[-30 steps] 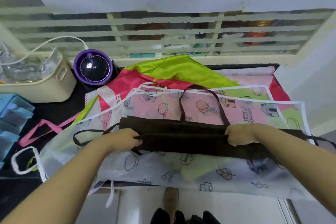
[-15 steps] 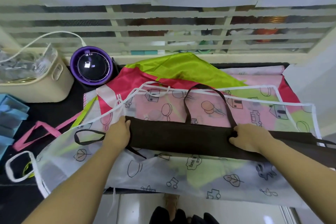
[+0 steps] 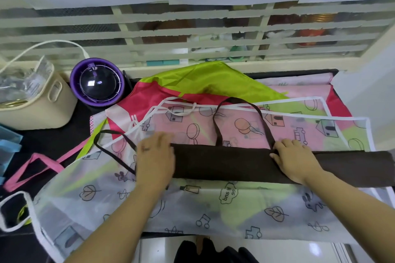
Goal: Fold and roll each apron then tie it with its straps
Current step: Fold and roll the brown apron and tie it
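One brown apron (image 3: pixel 224 164): folded into a long flat band, to the right of the purple fan (image 3: pixel 97 85) and nearer the camera, lying on the printed sheer apron (image 3: pixel 213 205); cut off by the frame at its far right end.
Left hand (image 3: pixel 155 156): laid flat on the band's end closest to the fan, fingers straight and close together, pressing down, gripping nothing.
Right hand (image 3: pixel 295 160): flat on the band farther right of the fan, fingers slightly apart along the far edge, thumb pointing back toward the fan; no pinch visible.
Neck loop (image 3: pixel 233 99): loose, arching off the band's far edge, right of the fan.
Waist strap (image 3: pixel 115 159): loose, looping out from under the left hand on the fan's side; second waist strap not visible.
Done, judging by the lie: lengthwise folding of this apron.
Left to do, likely: rolling the band, then tying with the straps; nothing rolled or tied yet.
Other aprons: printed sheer one and pink-and-green apron (image 3: pixel 203 79), spread open right of the fan, with every step ahead.
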A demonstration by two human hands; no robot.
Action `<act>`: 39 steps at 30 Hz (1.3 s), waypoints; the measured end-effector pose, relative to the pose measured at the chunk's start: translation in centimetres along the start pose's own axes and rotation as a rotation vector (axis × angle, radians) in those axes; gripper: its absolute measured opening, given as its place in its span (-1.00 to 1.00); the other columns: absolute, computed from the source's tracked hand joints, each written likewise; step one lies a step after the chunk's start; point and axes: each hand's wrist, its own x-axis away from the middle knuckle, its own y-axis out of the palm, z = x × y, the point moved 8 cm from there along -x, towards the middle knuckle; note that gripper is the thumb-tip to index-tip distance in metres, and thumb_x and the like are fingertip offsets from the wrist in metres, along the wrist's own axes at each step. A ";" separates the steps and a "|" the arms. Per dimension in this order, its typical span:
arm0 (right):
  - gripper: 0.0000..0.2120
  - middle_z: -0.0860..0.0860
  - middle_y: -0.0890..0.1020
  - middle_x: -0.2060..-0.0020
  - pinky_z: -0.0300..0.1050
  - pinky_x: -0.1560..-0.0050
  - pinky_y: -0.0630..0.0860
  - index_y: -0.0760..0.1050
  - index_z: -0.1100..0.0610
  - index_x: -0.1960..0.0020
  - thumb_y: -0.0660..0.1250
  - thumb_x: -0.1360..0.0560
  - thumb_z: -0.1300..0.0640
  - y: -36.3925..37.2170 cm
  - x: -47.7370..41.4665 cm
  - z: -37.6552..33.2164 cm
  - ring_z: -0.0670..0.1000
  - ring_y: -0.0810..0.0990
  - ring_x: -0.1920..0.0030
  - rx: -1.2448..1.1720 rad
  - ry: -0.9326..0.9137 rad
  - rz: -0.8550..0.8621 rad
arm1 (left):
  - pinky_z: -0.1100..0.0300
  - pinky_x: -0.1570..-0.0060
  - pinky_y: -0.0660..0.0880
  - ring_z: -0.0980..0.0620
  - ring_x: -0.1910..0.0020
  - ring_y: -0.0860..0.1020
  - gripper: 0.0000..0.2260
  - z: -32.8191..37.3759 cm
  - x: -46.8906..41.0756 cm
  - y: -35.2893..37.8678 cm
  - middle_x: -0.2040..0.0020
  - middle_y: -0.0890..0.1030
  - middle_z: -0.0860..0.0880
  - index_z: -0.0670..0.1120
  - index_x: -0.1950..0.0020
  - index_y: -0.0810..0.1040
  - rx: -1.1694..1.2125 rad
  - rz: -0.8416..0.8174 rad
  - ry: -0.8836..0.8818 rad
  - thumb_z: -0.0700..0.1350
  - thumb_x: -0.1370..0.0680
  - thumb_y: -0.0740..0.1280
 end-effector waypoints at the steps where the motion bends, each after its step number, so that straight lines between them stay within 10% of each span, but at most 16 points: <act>1: -0.68 0.03 0.47 -0.20 -0.02 -0.16 0.39 0.37 0.06 -0.26 0.08 -0.62 -0.08 -0.1 0.0 -0.1 0.08 0.43 -0.19 -0.005 -0.007 0.014 | -0.13 -0.24 0.38 -0.13 -0.13 0.56 -0.69 2.6 0.0 0.8 -0.22 0.54 -0.09 -0.06 -0.27 0.50 0.012 -0.077 0.154 -0.09 -0.52 0.33; 4: -0.77 0.09 0.53 -0.06 0.03 -0.04 0.40 0.45 0.12 -0.13 0.25 -0.54 0.01 -0.5 0.2 -0.5 0.15 0.48 -0.05 -0.034 -0.022 0.115 | -0.13 -0.48 0.01 -0.02 -0.41 0.33 -0.61 6.0 -0.3 4.2 -0.43 0.35 0.01 0.00 -0.47 0.26 0.023 -0.345 0.260 0.05 -0.65 0.06; 11: -0.75 0.10 0.56 -0.02 0.01 -0.07 0.35 0.46 0.14 -0.11 0.31 -0.47 0.07 -0.4 -0.1 0.1 0.15 0.47 -0.04 -0.152 0.035 0.158 | -0.03 -0.43 0.12 -0.07 -0.26 0.41 -0.63 6.4 -1.6 5.5 -0.24 0.47 -0.04 -0.06 -0.24 0.40 -0.140 -0.388 0.269 0.13 -0.65 0.00; 18: -0.77 0.03 0.55 -0.07 -0.06 -0.12 0.27 0.39 0.08 -0.17 0.21 -0.52 0.13 -1.2 -0.8 -1.6 0.08 0.49 -0.06 -0.211 -0.036 0.100 | 0.10 -0.08 0.35 0.01 0.10 0.50 -0.78 5.7 -1.6 3.1 0.00 0.50 0.00 -0.04 -0.19 0.43 -0.075 -0.357 0.440 -0.10 -0.66 0.03; 23: -0.81 0.00 0.55 -0.01 -0.08 -0.21 0.26 0.41 0.08 -0.12 0.21 -0.51 0.19 -2.2 -0.8 -6.2 0.04 0.51 0.02 -0.321 -0.193 0.173 | 0.04 0.19 0.49 -0.04 0.52 0.46 -0.78 0.0 -2.4 0.7 0.51 0.47 0.02 -0.06 0.26 0.51 -0.117 -0.100 0.248 -0.04 -0.56 0.26; 30: -0.86 0.01 0.55 0.11 0.03 -0.09 0.41 0.51 0.09 0.00 0.37 -0.45 0.16 -0.6 -0.1 -6.3 0.09 0.56 0.11 -0.223 -0.199 0.298 | -0.23 -0.38 0.16 -0.12 -0.06 0.60 -0.62 6.2 0.2 1.9 -0.10 0.59 -0.07 -0.04 -0.06 0.61 -0.032 -0.116 0.291 -0.21 -0.26 0.47; 35: -0.70 -0.02 0.53 0.28 0.02 -0.07 0.31 0.47 0.06 0.16 0.16 -0.50 -0.16 -0.8 1.2 -1.7 0.08 0.50 0.23 -0.094 -0.096 0.447 | -0.18 -0.37 0.14 -0.10 -0.37 0.42 -0.52 10.0 3.4 6.5 -0.37 0.47 -0.04 0.02 -0.39 0.42 -0.011 -0.381 0.334 0.12 -0.54 0.02; 39: -0.63 -0.01 0.53 0.35 0.01 -0.01 0.25 0.39 0.03 0.24 0.04 -0.52 -0.21 -0.5 1.2 3.0 0.10 0.50 0.28 -0.104 -0.038 0.445 | -0.18 -0.36 0.14 -0.13 -0.33 0.47 -0.52 9.4 3.6 8.2 -0.34 0.51 -0.08 0.02 -0.43 0.29 -0.063 -0.409 0.330 0.14 -0.54 0.03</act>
